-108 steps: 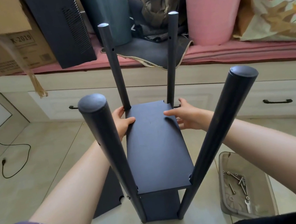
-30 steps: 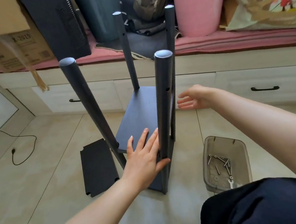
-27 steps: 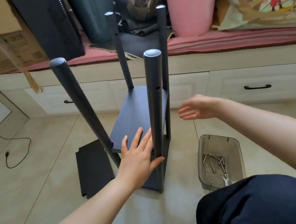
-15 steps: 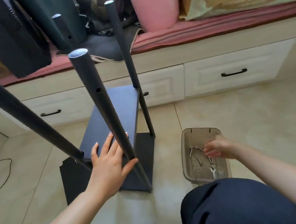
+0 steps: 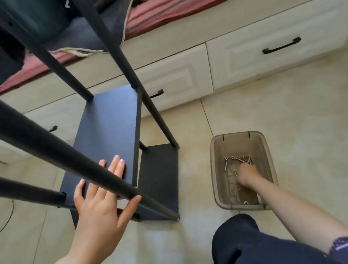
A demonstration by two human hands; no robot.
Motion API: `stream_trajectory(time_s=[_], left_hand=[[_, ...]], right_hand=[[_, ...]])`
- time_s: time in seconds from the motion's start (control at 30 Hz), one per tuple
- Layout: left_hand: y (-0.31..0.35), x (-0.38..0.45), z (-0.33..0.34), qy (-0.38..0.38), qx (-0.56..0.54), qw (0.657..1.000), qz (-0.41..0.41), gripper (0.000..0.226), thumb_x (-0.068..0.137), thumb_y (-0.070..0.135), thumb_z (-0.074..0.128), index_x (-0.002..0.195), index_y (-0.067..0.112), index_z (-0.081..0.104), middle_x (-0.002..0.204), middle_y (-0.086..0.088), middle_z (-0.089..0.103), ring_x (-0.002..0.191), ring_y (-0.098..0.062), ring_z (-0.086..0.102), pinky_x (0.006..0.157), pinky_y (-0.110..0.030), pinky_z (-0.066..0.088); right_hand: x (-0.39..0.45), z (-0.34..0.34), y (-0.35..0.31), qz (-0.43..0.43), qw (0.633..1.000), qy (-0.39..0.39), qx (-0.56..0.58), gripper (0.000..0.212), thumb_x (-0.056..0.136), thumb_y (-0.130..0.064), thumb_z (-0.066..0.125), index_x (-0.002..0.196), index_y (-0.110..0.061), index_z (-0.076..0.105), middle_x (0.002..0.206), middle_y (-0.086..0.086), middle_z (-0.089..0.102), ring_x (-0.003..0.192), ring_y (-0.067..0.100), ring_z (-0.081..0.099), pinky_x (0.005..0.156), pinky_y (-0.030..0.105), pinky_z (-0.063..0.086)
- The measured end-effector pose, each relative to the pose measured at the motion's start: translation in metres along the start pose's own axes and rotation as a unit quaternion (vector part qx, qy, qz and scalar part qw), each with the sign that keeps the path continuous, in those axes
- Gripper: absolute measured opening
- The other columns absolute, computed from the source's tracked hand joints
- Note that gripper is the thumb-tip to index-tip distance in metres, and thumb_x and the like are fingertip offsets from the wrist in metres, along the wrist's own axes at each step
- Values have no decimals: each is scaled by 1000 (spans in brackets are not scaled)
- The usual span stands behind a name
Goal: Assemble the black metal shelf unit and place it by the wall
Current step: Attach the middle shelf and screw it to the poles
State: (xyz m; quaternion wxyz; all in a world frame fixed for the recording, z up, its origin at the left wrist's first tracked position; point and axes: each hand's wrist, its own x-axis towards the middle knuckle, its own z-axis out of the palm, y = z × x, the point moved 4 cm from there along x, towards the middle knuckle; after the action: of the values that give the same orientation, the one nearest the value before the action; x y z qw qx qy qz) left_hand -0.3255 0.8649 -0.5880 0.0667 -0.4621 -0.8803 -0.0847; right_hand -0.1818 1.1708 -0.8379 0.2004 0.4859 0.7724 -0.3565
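Four black posts rise from the shelf unit [image 5: 108,128], which stands on the floor [image 5: 303,122] before us. Our left hand [image 5: 98,203] lies flat on its upper panel, fingers straight, thumb spread past the near post [image 5: 63,156]. To the right, our right hand [image 5: 247,175] reaches down into the clear plastic bin [image 5: 216,170] among loose bolts [image 5: 237,159]; we cannot tell whether its fingers grip anything. Beyond both hands run white drawers [image 5: 269,48].
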Motion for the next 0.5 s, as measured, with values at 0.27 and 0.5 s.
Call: stream_trajectory(time_s=[0.27, 0.5], left_hand=[[0, 0, 2, -2, 4, 1000, -1, 76, 99, 66, 25, 157, 18, 29, 164, 8, 22, 156, -20, 12, 120, -55, 10], [-2, 1, 5, -5, 14, 1000, -2, 73, 98, 61, 30, 158, 20, 27, 165, 11, 17, 154, -6, -2, 121, -49, 4]], right_hand=[[13, 12, 4, -8, 999, 10, -32, 25, 95, -4, 54, 118, 0, 60, 118, 18, 65, 107, 32, 64, 79, 33, 50], [-9, -6, -1, -21, 999, 11, -26, 20, 94, -16, 59, 106, 0, 62, 116, 19, 64, 104, 32, 64, 70, 28, 46]])
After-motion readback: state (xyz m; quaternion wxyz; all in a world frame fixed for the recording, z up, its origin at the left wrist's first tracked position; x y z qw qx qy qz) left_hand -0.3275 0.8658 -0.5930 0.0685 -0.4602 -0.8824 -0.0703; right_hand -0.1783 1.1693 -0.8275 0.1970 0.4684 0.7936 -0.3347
